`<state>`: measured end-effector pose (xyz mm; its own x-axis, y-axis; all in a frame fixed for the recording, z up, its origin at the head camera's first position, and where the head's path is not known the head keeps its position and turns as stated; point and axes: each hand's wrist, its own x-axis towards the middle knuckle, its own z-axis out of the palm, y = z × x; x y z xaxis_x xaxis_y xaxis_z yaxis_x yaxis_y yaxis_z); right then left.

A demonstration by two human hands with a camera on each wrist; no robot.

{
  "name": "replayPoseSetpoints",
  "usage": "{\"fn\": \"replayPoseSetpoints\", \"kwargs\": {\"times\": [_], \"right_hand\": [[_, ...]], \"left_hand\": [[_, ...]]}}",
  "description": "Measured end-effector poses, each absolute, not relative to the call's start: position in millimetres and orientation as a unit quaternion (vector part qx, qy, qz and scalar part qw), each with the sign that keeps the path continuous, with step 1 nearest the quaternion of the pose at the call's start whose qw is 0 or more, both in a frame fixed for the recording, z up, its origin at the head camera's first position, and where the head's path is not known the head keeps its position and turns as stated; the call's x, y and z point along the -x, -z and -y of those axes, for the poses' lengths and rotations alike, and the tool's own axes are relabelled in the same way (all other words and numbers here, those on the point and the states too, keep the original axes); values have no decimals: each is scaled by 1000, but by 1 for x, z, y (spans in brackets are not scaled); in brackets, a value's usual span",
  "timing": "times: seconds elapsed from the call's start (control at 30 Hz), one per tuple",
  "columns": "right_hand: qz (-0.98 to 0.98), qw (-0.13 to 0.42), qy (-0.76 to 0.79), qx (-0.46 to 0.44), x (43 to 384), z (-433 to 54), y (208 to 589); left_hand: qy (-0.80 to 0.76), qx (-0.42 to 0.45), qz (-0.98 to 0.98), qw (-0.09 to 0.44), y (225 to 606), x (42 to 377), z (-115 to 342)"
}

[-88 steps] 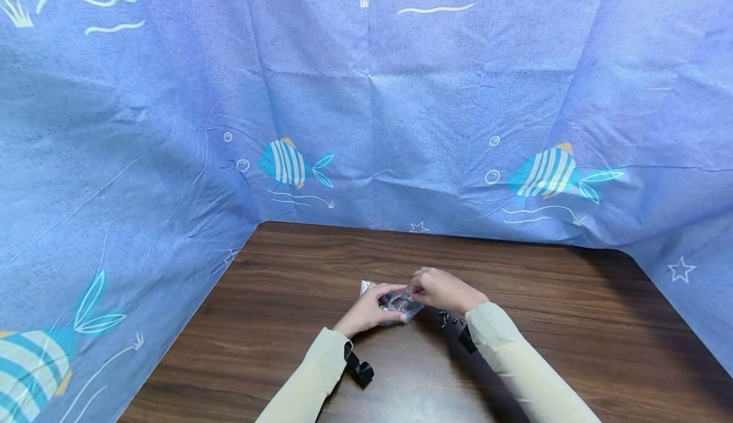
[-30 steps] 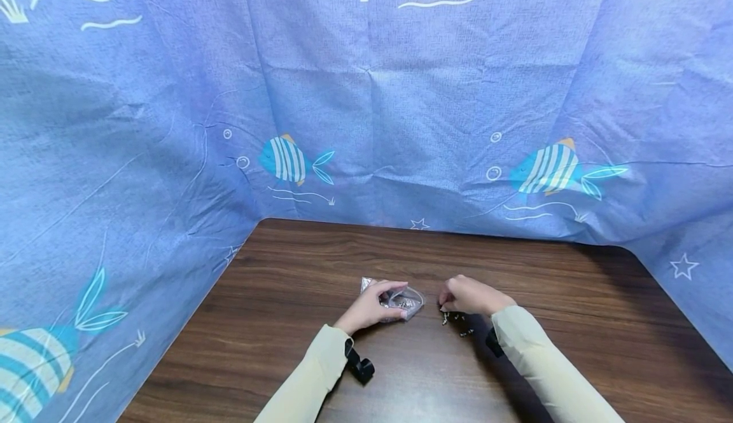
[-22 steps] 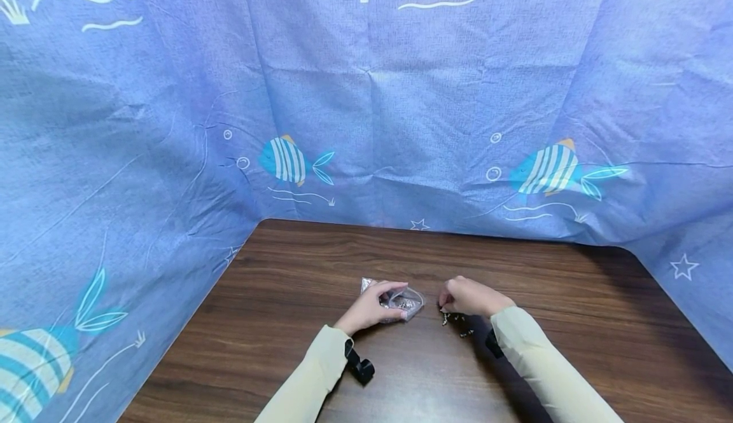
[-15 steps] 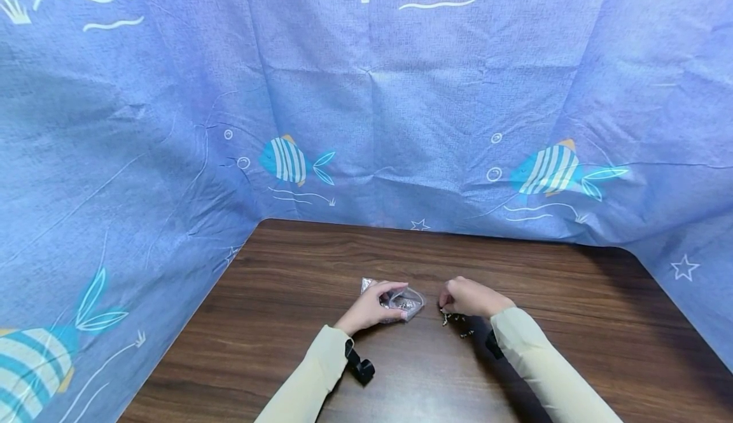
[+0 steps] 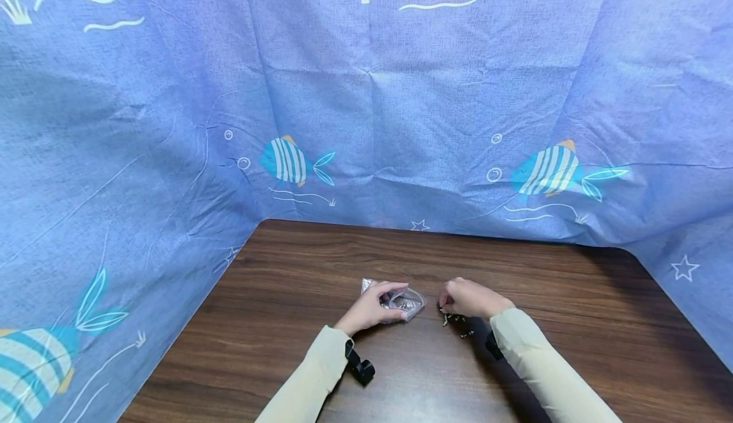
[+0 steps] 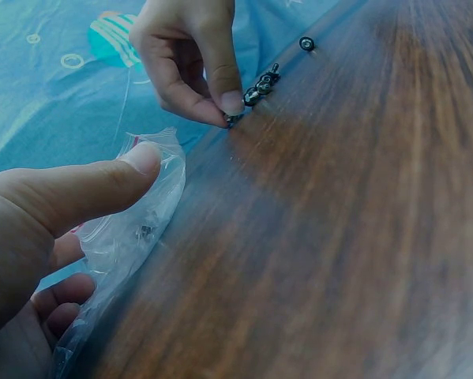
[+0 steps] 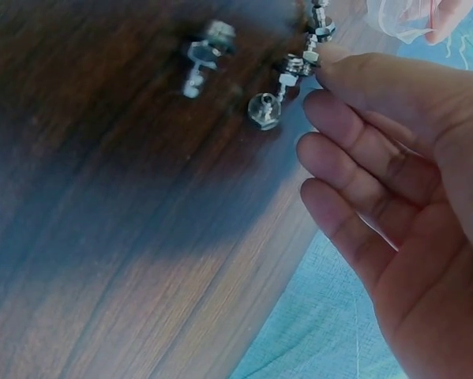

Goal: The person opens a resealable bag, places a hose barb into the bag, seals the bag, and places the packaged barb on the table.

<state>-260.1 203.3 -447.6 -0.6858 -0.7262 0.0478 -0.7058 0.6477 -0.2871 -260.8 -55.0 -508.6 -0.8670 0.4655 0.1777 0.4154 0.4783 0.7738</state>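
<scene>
In the head view my left hand (image 5: 372, 304) grips a clear zip-lock bag (image 5: 415, 306) near the table's middle, its mouth spread toward the right. A few small metal bits (image 6: 146, 230) show through the plastic in the left wrist view. To the right, my right hand (image 5: 466, 297) reaches down to the table with thumb and forefinger pinched on a small metal screw (image 6: 233, 120). Beside those fingertips lie several more small screws (image 5: 467, 334), silvery with hex nuts and dark washers. One of them (image 7: 204, 57) lies apart from the cluster in the right wrist view.
The dark wood-grain table (image 5: 321, 251) holds the bag and the screws. Behind it and on the left hangs a blue cloth (image 5: 366, 105) printed with fish. A black wrist camera (image 5: 361, 367) sits under my left forearm.
My right hand was at the bag's mouth about three seconds ago; it has moved right to the screws and stays there. The left hand and bag have hardly moved.
</scene>
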Motion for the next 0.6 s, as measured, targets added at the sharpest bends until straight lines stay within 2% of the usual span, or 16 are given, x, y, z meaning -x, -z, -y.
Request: {"fn": "replayPoseSetpoints", "kwargs": {"times": [0.6], "right_hand": [[-903, 15, 130, 410, 265, -207, 451]], "left_hand": [[-447, -253, -857, 37, 508, 260, 55]]}}
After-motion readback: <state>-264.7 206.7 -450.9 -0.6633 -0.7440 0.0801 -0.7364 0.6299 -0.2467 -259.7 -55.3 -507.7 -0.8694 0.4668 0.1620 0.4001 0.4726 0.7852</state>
